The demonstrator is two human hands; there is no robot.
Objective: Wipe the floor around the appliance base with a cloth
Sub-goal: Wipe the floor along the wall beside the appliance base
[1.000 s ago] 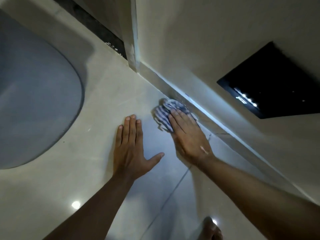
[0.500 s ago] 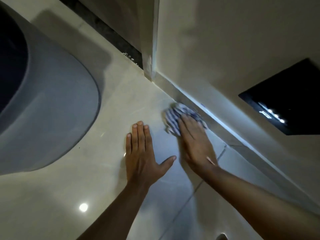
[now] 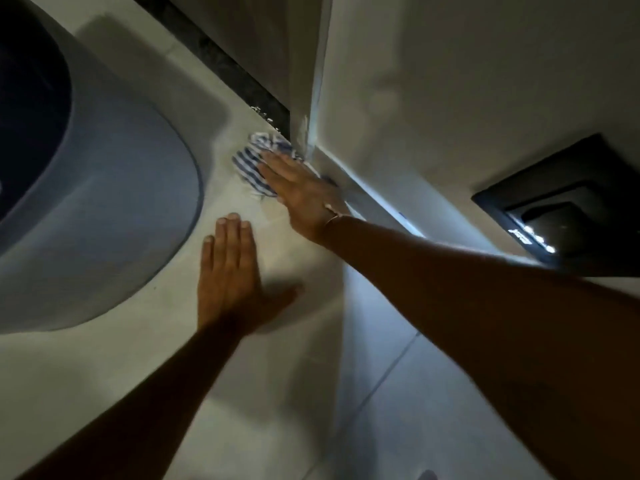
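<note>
A crumpled blue-and-white striped cloth (image 3: 254,161) lies on the pale tiled floor (image 3: 284,358), pushed up to the corner where the white panel meets the dark strip. My right hand (image 3: 304,192) presses flat on the cloth, fingers stretched over it, part of the cloth hidden underneath. My left hand (image 3: 232,275) rests flat on the floor nearer to me, fingers together, thumb out, holding nothing. The grey rounded appliance base (image 3: 100,216) fills the left side, a short gap from both hands.
A white wall or cabinet panel (image 3: 467,81) rises on the right with a lit skirting edge (image 3: 384,206). A black panel with small lights (image 3: 557,206) sits in it. A dark strip (image 3: 225,67) runs along the floor at the back.
My right hand has slid the cloth forward along the skirting into the corner. My left hand stays flat on the floor. The view has shifted closer to the appliance base.
</note>
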